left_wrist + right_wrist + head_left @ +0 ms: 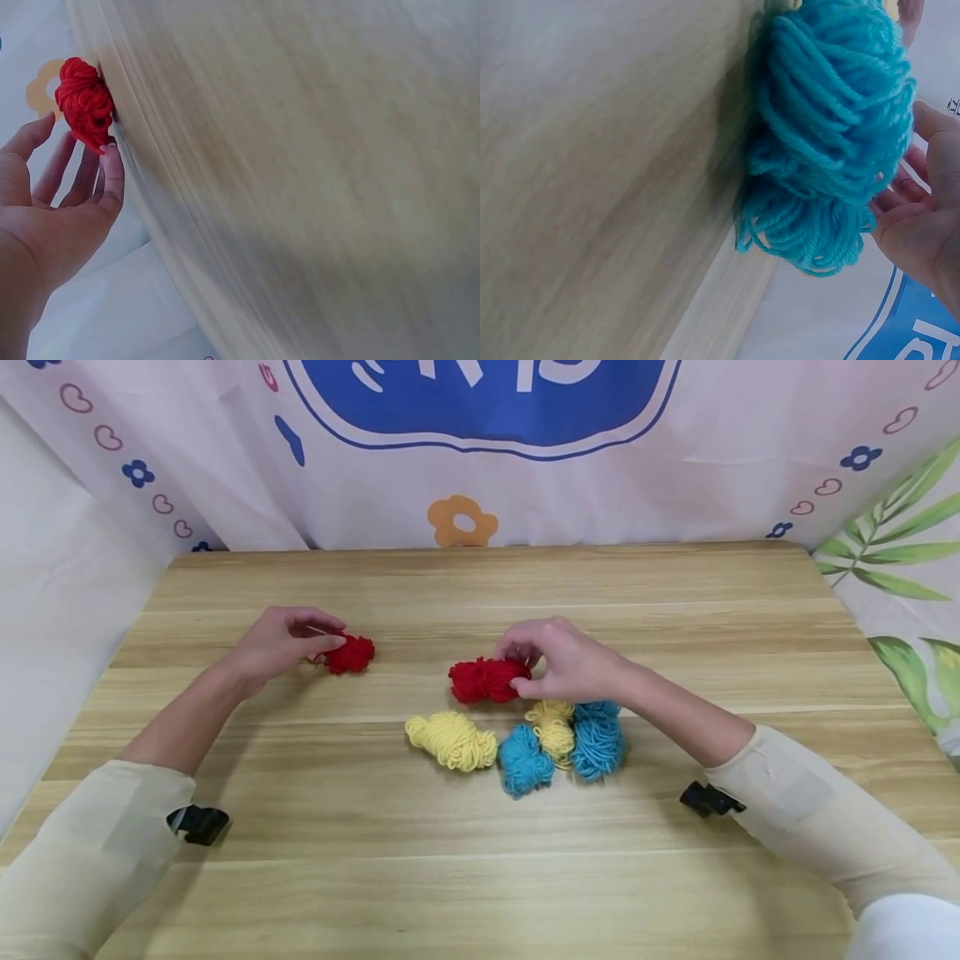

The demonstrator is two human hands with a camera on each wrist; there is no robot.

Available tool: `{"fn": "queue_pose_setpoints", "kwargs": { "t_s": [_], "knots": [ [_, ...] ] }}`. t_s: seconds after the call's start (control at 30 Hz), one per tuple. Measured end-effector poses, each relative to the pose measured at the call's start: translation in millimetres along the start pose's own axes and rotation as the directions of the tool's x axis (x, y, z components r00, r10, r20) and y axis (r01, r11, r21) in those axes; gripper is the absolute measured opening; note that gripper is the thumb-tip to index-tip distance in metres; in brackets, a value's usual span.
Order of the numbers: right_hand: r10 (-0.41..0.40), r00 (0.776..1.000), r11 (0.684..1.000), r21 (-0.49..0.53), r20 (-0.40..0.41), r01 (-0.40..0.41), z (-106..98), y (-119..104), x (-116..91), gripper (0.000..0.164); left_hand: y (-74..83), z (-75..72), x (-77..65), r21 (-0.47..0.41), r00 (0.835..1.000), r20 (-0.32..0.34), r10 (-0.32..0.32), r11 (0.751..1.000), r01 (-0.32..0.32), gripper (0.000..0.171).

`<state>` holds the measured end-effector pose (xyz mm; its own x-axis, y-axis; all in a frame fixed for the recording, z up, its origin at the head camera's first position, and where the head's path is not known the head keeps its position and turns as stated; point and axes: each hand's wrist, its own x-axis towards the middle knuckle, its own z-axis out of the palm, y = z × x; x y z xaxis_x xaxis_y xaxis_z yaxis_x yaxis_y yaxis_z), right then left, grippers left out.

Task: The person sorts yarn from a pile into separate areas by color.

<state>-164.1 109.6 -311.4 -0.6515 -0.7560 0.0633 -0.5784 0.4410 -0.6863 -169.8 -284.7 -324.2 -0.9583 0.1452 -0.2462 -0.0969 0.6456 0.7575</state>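
Note:
My left hand is at the small red yarn bundle on the left of the table. In the left wrist view its fingertips reach the lower end of that bundle, and the thumb stands apart from it. Nearer the middle, my right hand grips the right end of a larger red yarn skein, thumb in front and fingers behind. Just below that hand lies a blue yarn skein. It looms large in the right wrist view, where it hides the red skein and part of the fingers.
A yellow skein, a smaller blue bundle and a small yellow bundle lie in a row in front of the right hand. The wooden table ends at a printed cloth behind.

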Motion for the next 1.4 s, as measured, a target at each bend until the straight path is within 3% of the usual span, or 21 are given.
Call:
{"fn": "queue_pose_setpoints", "kwargs": {
  "t_s": [0.27, 0.53, 0.97, 1.4],
  "knots": [
    [-0.001, 1.0, 1.0, -0.015, -0.01, 0.001, -0.7, -1.3, 2.2, 0.024, 2.3, -1.0, -1.7, -0.001, 0.999, -0.03, 0.017, 1.0, -0.017, 0.041],
    [-0.002, 1.0, 1.0, -0.008, -0.011, 0.002, -0.1, -1.4, 5.8, 0.025, 1.4, -3.7, -4.2, -0.058, 0.997, -0.069, 0.042, 0.997, -0.046, 0.039],
    [-0.007, 1.0, 1.0, 0.003, -0.025, 0.007, 0.0, -1.7, 9.3, 0.026, 4.0, -5.5, -2.3, -0.04, 0.998, -0.047, 0.048, 0.998, -0.05, 0.039],
    [-0.032, 0.999, 0.999, 0.007, -0.026, 0.032, 1.5, -0.6, 15.6, 0.024, 2.7, -3.4, -2.7, -0.047, 0.996, -0.074, 0.049, 0.998, -0.052, 0.038]
  ]
}}
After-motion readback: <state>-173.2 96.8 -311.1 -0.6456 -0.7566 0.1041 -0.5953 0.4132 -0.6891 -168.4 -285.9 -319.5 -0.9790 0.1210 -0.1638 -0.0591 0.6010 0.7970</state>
